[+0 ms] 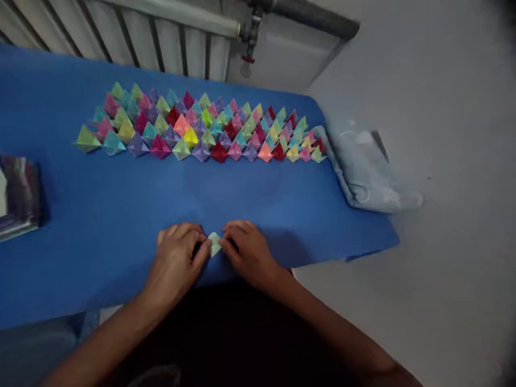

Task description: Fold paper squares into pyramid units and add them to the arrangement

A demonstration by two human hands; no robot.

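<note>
A small pale green folded paper [215,244] is held between my two hands near the table's front edge. My left hand [181,251] pinches its left side between thumb and fingers. On the opposite side, the fingers of my right hand [245,247] close on the right edge. Parts of the paper are covered by my fingertips. Beyond my hands, several rows of folded paper boats [200,151] in green, blue, purple, pink, red and yellow stand close together across the blue table.
The blue tabletop [121,204] runs up to a white radiator [141,32] and a pipe with a red valve [248,58]. A folded grey-blue cloth [366,169] lies at the right end by the wall. On the left sits a stack of papers or a box [22,196].
</note>
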